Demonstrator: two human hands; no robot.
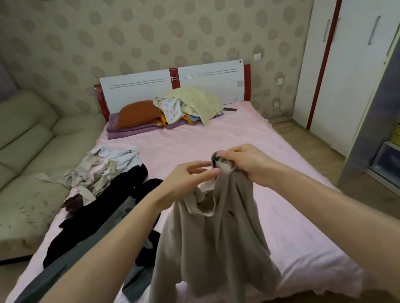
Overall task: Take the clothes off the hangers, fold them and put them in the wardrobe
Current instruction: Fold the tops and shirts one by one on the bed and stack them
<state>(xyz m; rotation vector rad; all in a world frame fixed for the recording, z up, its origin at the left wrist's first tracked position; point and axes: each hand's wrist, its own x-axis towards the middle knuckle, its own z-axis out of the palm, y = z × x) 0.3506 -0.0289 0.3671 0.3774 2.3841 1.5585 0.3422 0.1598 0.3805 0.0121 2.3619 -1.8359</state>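
Pink bed [217, 134] below beige shirt [211, 248], collar bunched in right hand [247, 163], left fingers [206, 174] pinching its edge.

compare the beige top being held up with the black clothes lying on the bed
The beige top hangs in the air, gripped at its neck by the right hand, with the left hand at its collar; the black clothes lie spread on the pink bed, untouched. One is pale, the other dark. Both are unfolded.

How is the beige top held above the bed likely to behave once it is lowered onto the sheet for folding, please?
The beige top probably flops: it hangs in soft folds from the right hand, bunched at the neck. It seems light, since the left hand only pinches it. It may crumple on the pink sheet unless spread flat.
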